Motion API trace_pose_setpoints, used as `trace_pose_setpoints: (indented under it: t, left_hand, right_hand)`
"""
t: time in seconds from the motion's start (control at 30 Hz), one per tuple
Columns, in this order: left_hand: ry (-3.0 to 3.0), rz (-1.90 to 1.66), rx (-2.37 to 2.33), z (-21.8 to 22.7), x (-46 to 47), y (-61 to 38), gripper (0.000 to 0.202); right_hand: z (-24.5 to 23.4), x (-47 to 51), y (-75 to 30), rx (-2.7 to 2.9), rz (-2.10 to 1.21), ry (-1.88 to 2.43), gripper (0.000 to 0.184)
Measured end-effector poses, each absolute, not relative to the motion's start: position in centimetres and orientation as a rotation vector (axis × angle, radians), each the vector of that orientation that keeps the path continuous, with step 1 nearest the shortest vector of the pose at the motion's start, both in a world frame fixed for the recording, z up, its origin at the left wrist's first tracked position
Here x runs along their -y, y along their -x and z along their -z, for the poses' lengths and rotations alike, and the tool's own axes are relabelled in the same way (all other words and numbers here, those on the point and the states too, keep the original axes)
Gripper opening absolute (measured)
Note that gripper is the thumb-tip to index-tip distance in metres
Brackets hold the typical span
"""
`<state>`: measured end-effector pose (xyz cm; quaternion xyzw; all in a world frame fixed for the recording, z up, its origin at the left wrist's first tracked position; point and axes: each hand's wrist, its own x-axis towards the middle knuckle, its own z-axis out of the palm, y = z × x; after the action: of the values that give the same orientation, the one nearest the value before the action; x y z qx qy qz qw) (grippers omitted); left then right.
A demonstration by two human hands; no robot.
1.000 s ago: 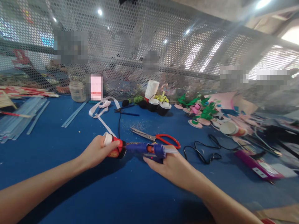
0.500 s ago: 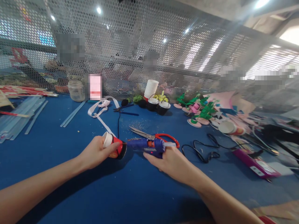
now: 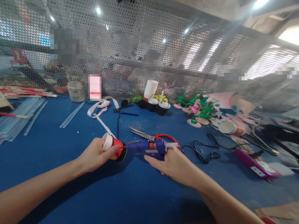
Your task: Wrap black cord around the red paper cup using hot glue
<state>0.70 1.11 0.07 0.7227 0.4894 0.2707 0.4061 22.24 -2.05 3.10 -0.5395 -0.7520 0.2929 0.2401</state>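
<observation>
My left hand (image 3: 99, 154) is closed around a red paper cup (image 3: 120, 151), tipped on its side with its white rim to the left and its dark-banded base to the right. My right hand (image 3: 171, 161) grips a blue glue gun (image 3: 149, 146), a clear glue stick poking out of its back. The gun's nozzle is at the cup's side near the base; whether it touches, I cannot tell. Both white ribbon (image 3: 104, 124) and black yarn (image 3: 118, 126) run from the back of the table to the cup. Behind the gun lie red-handled scissors (image 3: 150, 136).
Pliers (image 3: 126, 112), black-wrapped cups (image 3: 163, 108) and stacked white cups (image 3: 151, 89) stand along the mesh wall. Glue sticks (image 3: 21, 119) and a jar (image 3: 76, 91) are on the left. Rightward are green paper pieces (image 3: 206, 112), a black cable (image 3: 198, 152) and a purple power strip (image 3: 255, 165).
The glue gun and my right hand have shifted very slightly to the right. The cup has turned a little in my left hand.
</observation>
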Motion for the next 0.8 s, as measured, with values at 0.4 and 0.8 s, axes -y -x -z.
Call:
trace_pose_setpoints:
  t: [0.4,0.8]
  left_hand:
    - [-1.860,-0.706,-1.190,-0.21,-0.78,-0.63,0.034]
    - [-1.735,-0.711,-1.172,0.04,-0.96,-0.54,0.029]
  right_hand:
    - [-3.56,2.02,-22.41,1.975,-0.963,1.494,0.017]
    - [-3.53,1.84,-22.76,1.927,-1.007,1.536,0.018]
